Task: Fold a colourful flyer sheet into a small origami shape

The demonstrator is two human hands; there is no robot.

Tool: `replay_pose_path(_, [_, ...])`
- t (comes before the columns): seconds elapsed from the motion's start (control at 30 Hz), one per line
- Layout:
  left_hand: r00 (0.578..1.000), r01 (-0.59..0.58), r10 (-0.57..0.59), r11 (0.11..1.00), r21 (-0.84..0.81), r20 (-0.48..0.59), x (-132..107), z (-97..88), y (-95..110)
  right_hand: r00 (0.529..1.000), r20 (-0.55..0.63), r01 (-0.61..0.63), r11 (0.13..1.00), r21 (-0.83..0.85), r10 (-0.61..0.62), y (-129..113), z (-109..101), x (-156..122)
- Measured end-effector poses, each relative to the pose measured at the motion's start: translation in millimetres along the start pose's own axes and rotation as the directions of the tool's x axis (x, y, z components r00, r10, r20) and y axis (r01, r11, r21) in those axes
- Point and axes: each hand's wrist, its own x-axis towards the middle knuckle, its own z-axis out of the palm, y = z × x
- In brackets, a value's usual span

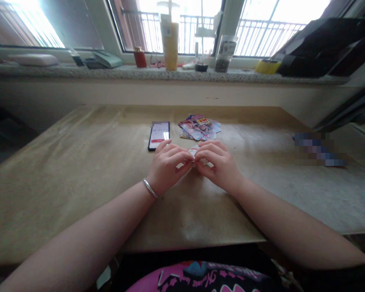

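Observation:
Near the middle of the table, my left hand (172,164) and my right hand (217,164) meet fingertip to fingertip. Both pinch a small piece of white printed paper (194,150) with some red on it; my fingers cover most of it, so its full shape is hidden. A silver bangle (150,188) circles my left wrist. Just beyond my hands lies a loose pile of colourful picture cards (199,128). A phone (158,136) with a lit screen and a red button lies flat beyond my left hand.
The table (79,174) has a shiny cover. At its right lies a blurred bluish object (318,149). On the stone sill (118,74) behind stand a tall yellow container (170,46), a red jar (140,57), a clear box (226,52) and a large black bag (319,48).

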Motion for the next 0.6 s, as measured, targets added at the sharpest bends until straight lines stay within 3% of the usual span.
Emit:
replay_pose_path(0.27, [0.999,-0.027,0.027,1.0,0.007,-0.039,0.6,0.4,-0.9,0.998,-0.024,-0.063,0.997,0.032,0.064,-1.8,2.0,-0.3])
replay_pose_path(0.47, [0.997,-0.071,0.07,0.993,0.09,0.014,1.4,-2.7,0.2,1.0,0.003,-0.01,1.0,0.0,0.01,1.6,3.9,-1.1])
replay_pose_path(0.6, [0.998,-0.061,0.06,0.995,0.077,0.019,1.4,-2.8,-0.5,0.999,-0.004,-0.037,0.999,0.007,0.037,1.7,3.4,-1.1])
